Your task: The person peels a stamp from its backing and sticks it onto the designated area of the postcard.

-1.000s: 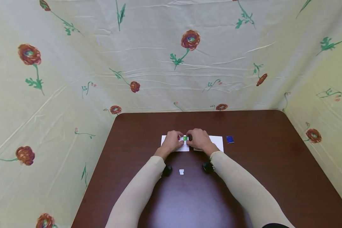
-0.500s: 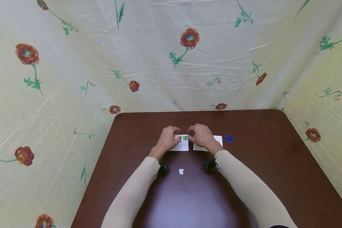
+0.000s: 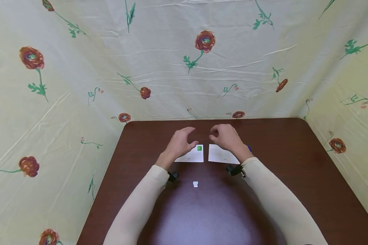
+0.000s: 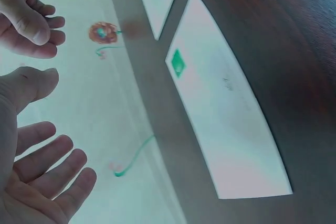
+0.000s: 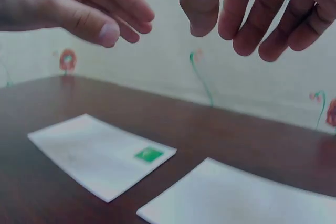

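Note:
A flat white envelope (image 3: 190, 156) lies on the table with a small green stamp (image 3: 199, 148) in its upper right corner; a faint grey mark shows on its face in the left wrist view. My left hand (image 3: 178, 143) hovers over this envelope's left part, fingers spread and holding nothing. To the right, a plain white envelope (image 3: 220, 155) lies a narrow gap away. Above its far edge is my right hand (image 3: 228, 136), its fingers loosely bent around nothing. Both hands hang in the air, clear of the envelopes (image 5: 94, 156) in the right wrist view.
A small dark blue square (image 3: 249, 148) is mostly hidden behind my right wrist. Nearer to me lies a scrap of white paper (image 3: 195, 184). The brown table (image 3: 279, 153) ends at a flower-printed cloth (image 3: 171, 51) behind and at both sides.
Both hands were close together around the green stamp; they have drawn apart and lifted away, leaving it on the envelope. My right wrist now covers most of the blue square.

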Tool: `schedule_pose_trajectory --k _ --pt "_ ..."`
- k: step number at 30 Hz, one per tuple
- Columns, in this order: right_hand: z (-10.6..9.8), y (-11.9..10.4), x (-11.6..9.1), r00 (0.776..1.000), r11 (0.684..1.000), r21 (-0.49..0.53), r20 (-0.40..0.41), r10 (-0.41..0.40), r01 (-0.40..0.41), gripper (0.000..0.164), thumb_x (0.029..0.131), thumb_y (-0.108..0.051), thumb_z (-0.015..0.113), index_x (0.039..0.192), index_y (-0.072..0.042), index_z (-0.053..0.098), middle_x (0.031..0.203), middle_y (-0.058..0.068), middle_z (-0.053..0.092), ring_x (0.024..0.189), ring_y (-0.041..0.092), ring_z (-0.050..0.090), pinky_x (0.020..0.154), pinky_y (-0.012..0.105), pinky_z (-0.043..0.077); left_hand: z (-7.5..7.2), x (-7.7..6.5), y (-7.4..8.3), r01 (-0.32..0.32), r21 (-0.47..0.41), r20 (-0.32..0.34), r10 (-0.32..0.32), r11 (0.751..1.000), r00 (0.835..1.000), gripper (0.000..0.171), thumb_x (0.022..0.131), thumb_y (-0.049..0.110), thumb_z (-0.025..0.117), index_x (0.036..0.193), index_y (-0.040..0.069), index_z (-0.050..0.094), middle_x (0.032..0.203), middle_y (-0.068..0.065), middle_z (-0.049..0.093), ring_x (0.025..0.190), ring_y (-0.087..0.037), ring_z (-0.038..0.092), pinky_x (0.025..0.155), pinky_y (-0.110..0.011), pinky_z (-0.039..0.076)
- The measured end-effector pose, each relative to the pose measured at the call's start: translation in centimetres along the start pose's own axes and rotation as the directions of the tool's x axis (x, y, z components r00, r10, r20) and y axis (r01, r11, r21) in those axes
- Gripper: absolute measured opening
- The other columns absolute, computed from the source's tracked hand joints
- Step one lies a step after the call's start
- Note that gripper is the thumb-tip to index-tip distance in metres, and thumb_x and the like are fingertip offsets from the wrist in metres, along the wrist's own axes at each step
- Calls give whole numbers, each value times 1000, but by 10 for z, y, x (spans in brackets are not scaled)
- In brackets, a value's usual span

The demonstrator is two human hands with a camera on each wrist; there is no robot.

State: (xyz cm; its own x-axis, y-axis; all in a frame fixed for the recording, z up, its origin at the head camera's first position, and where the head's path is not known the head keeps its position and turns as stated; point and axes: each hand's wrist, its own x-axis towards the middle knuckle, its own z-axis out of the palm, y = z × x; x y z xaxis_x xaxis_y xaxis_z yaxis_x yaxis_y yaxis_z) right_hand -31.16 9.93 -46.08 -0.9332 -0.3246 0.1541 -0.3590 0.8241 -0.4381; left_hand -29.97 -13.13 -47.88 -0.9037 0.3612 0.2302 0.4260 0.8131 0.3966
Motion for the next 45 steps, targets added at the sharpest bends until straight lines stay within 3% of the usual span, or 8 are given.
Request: schedule_pose_trajectory --k 8,20,37,45 --pt "-34 5 -8 999 999 4 6 39 -39 33 91 -27 72 118 -8 73 106 8 74 91 23 68 81 43 56 -5 7 21 -18 26 62 17 1000 998 71 88 35 77 148 10 48 152 -8 49 143 -26 43 113 -45 40" --pt "-60 29 -22 993 995 -25 60 101 -100 36 92 -26 70 121 -5 71 113 14 73 100 31 67 86 48 54 18 17 33 -136 133 176 112 982 978 73 90 33 75 149 5 45 155 -10 46 148 -28 36 118 -45 33" --pt "-61 76 -44 980 981 -69 77 186 -181 35 93 -23 68 121 -1 70 115 18 71 99 34 66 89 53 53 58 21 50 -184 218 301 113 959 947 67 93 32 72 148 4 47 154 -10 47 147 -30 37 119 -48 31" --pt "-56 91 -53 974 975 -75 81 214 -208 34 93 -20 68 120 0 69 114 21 70 94 32 66 88 52 54 73 23 53 -164 293 368 47 942 929 67 95 35 69 150 7 45 156 -7 45 149 -27 34 120 -47 28"
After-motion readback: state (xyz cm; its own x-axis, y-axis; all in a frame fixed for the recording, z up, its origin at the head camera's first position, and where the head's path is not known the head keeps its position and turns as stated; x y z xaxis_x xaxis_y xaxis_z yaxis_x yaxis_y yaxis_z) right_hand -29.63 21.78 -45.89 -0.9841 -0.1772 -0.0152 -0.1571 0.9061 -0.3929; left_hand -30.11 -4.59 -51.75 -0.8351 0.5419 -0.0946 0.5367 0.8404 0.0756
